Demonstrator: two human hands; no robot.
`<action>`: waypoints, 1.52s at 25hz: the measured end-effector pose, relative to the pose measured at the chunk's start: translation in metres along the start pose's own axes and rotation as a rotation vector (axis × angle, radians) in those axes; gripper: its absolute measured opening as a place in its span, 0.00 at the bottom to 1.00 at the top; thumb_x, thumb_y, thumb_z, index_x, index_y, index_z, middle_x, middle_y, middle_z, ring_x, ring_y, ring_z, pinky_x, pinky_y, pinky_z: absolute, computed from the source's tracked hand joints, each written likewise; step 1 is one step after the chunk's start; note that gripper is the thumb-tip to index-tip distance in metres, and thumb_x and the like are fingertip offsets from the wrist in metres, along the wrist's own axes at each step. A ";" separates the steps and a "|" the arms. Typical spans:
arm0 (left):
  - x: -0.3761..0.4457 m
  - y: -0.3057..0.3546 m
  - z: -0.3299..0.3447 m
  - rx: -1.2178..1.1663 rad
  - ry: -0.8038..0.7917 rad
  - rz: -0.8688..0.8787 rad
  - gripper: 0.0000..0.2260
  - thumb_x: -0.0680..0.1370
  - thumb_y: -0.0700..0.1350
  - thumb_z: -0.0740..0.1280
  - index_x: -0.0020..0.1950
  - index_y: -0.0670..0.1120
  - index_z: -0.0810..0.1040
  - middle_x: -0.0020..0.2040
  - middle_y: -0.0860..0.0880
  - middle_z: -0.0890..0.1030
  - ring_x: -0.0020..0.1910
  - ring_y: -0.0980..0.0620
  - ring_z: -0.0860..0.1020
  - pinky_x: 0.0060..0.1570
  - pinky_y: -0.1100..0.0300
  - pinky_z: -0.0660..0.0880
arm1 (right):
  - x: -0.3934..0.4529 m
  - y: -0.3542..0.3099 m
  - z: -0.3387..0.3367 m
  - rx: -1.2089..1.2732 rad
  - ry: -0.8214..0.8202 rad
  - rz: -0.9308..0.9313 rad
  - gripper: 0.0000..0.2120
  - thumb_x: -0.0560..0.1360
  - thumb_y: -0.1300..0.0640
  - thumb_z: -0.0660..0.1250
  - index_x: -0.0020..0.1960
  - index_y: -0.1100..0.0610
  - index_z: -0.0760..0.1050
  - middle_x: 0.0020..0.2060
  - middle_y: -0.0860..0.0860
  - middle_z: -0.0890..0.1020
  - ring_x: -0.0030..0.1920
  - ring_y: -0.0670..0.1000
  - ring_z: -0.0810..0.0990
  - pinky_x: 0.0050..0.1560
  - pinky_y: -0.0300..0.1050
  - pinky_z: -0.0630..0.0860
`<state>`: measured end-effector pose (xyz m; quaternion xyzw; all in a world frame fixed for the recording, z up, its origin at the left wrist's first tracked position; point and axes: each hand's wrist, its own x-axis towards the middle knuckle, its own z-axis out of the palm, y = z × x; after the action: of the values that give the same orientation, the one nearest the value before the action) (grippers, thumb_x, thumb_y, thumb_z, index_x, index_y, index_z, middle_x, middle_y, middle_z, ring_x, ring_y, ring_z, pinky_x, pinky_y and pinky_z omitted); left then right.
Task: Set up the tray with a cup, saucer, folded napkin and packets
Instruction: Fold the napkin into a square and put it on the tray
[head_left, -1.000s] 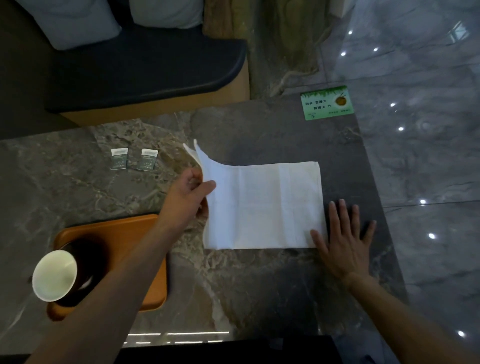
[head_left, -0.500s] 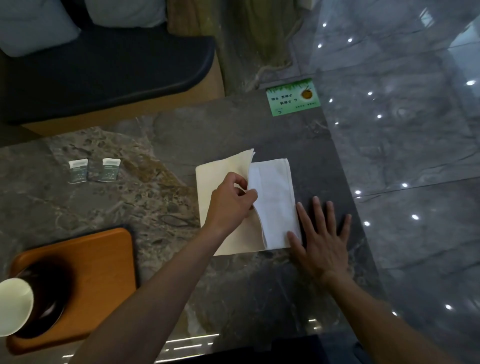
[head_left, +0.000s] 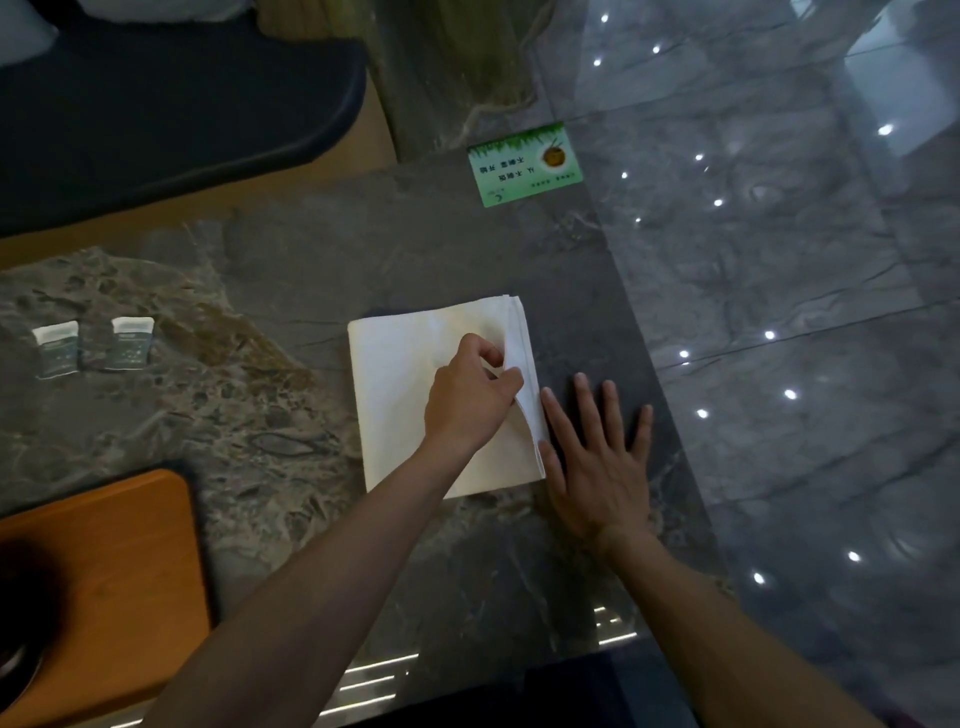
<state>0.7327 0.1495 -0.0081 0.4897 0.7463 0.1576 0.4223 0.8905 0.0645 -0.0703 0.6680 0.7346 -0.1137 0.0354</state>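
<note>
A white napkin (head_left: 405, 384) lies folded over on the dark marble table (head_left: 270, 441), its loose edges stacked at the right side. My left hand (head_left: 470, 400) pinches the top layer near that right edge. My right hand (head_left: 597, 457) rests flat on the table, fingers spread, its thumb side touching the napkin's right edge. Two small packets (head_left: 56, 347) (head_left: 130, 342) lie side by side at the far left. The orange tray (head_left: 114, 571) sits at the lower left, with a dark saucer (head_left: 15, 670) just showing at the frame edge. The cup is out of view.
A green card (head_left: 523, 165) lies at the table's far right corner. The table's right edge drops to a glossy grey floor (head_left: 779, 312). A dark cushioned bench (head_left: 156, 104) stands beyond the far edge.
My left hand has carried the napkin's left half across to the right, folding it in two. My right hand stayed flat at the right edge. The view shifted right, and the cup left the frame.
</note>
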 end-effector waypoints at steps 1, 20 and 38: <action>0.002 0.000 0.005 0.005 0.004 -0.001 0.10 0.76 0.53 0.68 0.52 0.55 0.69 0.47 0.51 0.82 0.38 0.52 0.81 0.43 0.51 0.82 | 0.000 0.001 0.001 0.001 0.004 -0.002 0.28 0.80 0.37 0.41 0.79 0.43 0.44 0.79 0.51 0.46 0.78 0.57 0.42 0.73 0.70 0.44; 0.000 -0.006 0.033 0.135 -0.015 0.124 0.10 0.78 0.56 0.65 0.56 0.57 0.68 0.50 0.51 0.83 0.34 0.60 0.74 0.32 0.67 0.66 | -0.003 0.009 -0.002 0.176 0.088 -0.040 0.25 0.81 0.43 0.43 0.77 0.43 0.55 0.77 0.47 0.55 0.78 0.54 0.47 0.75 0.66 0.43; -0.024 -0.125 -0.007 0.663 0.195 0.572 0.23 0.84 0.49 0.46 0.77 0.41 0.58 0.77 0.41 0.61 0.78 0.45 0.56 0.75 0.46 0.57 | 0.040 -0.082 -0.001 0.030 0.001 -0.361 0.33 0.82 0.42 0.54 0.79 0.55 0.46 0.79 0.54 0.47 0.78 0.57 0.41 0.76 0.63 0.43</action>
<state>0.6563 0.0712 -0.0735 0.7680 0.6275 0.0659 0.1097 0.8049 0.0970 -0.0677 0.5260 0.8407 -0.1286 0.0041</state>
